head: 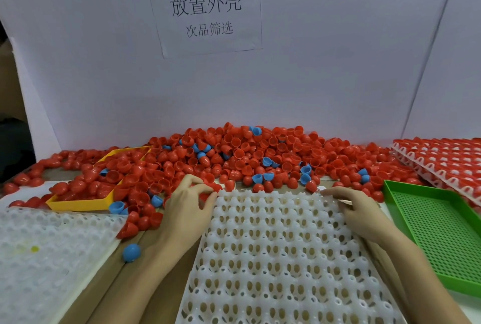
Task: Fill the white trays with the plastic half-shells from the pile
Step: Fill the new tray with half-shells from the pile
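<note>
Left hand (186, 200) at far left corner of empty white moulded plastic tray (281, 258), fingers curled, grip closed on a red plastic half-shell (214, 188) at the tray's edge. Right hand (356, 210) on far right corner of same tray, fingers bent; grip on the rim or merely resting, cannot tell. Beyond the tray, big pile of red and blue plastic half-shells (247, 157) across wooden table (109, 282). Yellow shallow tray (78, 203) left, green perforated tray (440, 230) right, filled white trays (442, 159) behind it.
</note>
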A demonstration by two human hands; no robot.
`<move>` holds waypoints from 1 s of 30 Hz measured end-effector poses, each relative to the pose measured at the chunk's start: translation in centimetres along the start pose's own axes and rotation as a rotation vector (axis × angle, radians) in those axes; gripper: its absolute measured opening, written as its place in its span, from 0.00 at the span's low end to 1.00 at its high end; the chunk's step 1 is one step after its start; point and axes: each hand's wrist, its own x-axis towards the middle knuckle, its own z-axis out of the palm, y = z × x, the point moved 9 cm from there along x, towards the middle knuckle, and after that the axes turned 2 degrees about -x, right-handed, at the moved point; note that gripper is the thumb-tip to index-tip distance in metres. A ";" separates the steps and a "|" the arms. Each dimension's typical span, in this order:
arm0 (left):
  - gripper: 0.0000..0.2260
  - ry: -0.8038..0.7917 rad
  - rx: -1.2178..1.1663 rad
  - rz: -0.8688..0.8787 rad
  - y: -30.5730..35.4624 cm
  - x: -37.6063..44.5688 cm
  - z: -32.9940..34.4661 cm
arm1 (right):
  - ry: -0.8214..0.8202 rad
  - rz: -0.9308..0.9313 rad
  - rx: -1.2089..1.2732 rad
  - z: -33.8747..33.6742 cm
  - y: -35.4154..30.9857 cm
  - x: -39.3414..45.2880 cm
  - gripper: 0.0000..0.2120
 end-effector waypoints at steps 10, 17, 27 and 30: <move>0.24 -0.301 0.220 -0.003 0.6 -1.6 3.5 | -0.463 0.061 -0.109 -0.2 1.6 -3.4 0.34; 0.29 -0.398 0.011 0.209 2.7 -0.9 3.5 | -0.350 -0.199 0.040 0.5 -3.1 -1.6 0.13; 0.20 -0.509 0.408 -0.161 0.1 -2.1 3.5 | -0.654 -0.181 0.132 -0.3 -1.6 -4.4 0.36; 0.23 -0.471 0.516 -0.179 0.4 -2.5 2.3 | -0.584 -0.121 -0.014 -0.1 -1.4 -3.8 0.29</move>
